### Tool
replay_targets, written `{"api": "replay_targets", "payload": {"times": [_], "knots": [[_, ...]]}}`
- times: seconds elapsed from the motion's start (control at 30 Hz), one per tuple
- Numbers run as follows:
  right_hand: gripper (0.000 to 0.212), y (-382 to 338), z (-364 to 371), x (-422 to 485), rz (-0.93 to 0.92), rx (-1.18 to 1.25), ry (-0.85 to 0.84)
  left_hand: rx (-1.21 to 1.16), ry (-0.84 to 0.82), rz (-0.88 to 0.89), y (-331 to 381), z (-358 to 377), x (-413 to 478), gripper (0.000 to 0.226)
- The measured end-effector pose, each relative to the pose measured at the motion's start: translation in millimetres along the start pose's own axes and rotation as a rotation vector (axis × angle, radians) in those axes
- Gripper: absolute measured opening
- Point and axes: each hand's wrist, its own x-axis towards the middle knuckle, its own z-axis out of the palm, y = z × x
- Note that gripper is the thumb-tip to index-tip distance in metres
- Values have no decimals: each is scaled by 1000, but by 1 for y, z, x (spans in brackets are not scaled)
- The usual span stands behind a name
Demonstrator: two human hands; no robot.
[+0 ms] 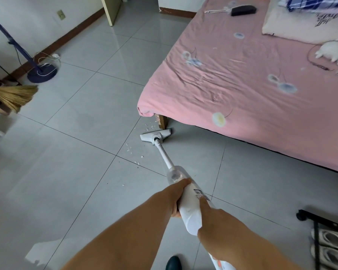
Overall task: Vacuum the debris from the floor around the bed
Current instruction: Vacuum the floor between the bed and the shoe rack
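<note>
Debris lies left of the vacuum head, trailing from the bed leg toward me; my left hand and right hand both grip the vacuum, aimed at that leg.

A person leans over the grey tiled floor with a white stick vacuum held in both hands. The left hand grips the body from the side, just below the clear dust cup. The right hand holds it nearer the person, forefinger laid straight along the casing. The nozzle sits flat on the tiles, right beside the wooden bed leg. White crumbs of debris lie scattered to its left (a few more by the leg itself). The bed wears a rumpled pink sheet. A straw broom lies over by the left wall.
</note>
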Motion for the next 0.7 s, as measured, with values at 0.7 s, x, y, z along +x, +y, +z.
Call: {"api": "replay_targets", "payload": {"times": [0.7], "knots": [[71,161,140,-212,26,-74,-66,98,-88,-135,-267,136,-80,54]]}}
